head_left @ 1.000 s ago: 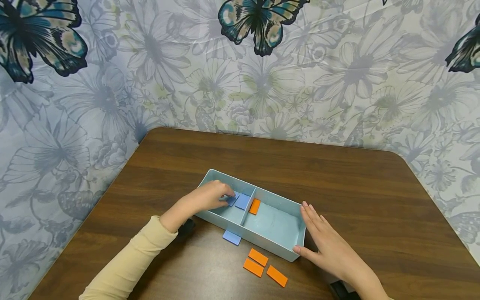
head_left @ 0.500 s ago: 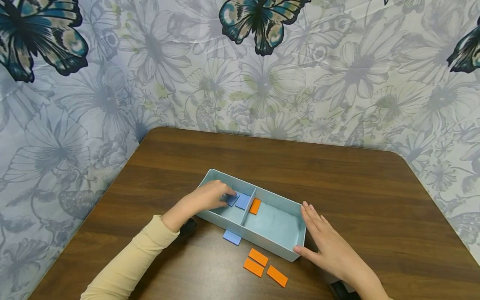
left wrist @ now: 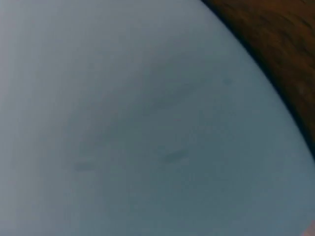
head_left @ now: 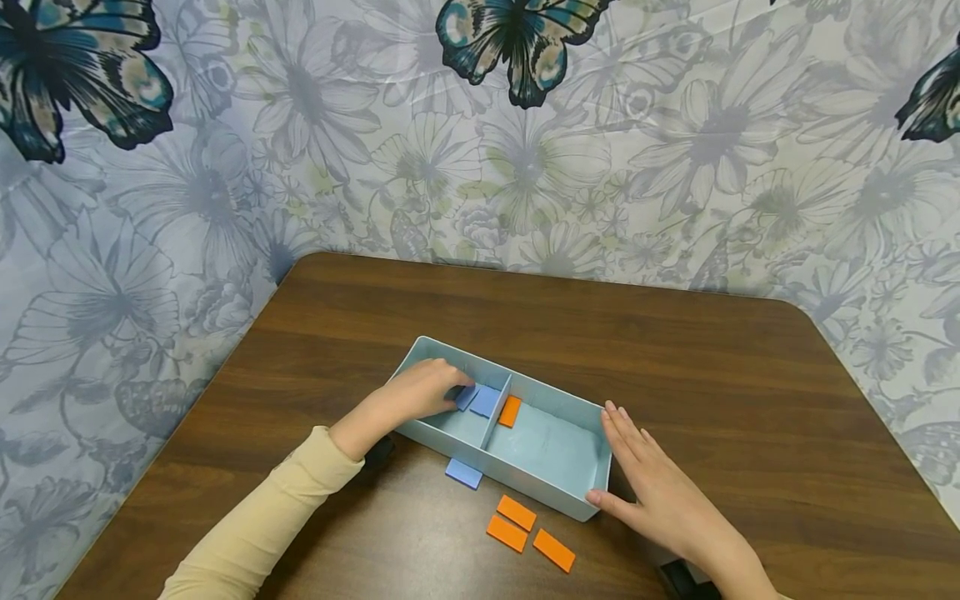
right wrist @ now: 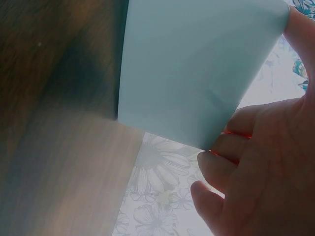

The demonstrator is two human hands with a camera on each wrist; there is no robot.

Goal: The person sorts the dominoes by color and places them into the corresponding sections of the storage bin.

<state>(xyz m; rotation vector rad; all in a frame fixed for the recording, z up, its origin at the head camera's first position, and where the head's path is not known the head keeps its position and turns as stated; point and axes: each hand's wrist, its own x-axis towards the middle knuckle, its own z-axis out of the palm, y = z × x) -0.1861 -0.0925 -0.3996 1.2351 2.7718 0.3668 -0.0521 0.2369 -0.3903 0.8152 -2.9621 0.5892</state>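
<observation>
In the head view a light blue two-compartment box (head_left: 525, 479) sits at an angle on the table. My left hand (head_left: 423, 390) reaches into its left compartment, thumb and fingers pinching a small blue tile (head_left: 467, 397). Right beside that tile, by the divider, lies another blue tile (head_left: 485, 402). An orange tile (head_left: 510, 412) rests in the right compartment against the divider. My right hand (head_left: 660, 492), fingers extended, touches the box's right end; the right wrist view shows its fingers (right wrist: 216, 169) and thumb at that end wall. In the left wrist view the box wall (left wrist: 147, 123) hides the left fingers.
A blue tile (head_left: 464, 474) lies on the table close to the box's front wall. Three orange tiles (head_left: 517, 512) lie in front of the box, nearer to me. Behind the wooden table (head_left: 525, 317) hangs a floral cloth with butterflies (head_left: 525, 50).
My left hand has shifted slightly to the right with the pinched tile, closer to the tile by the divider. The right hand and the box stay practically in place.
</observation>
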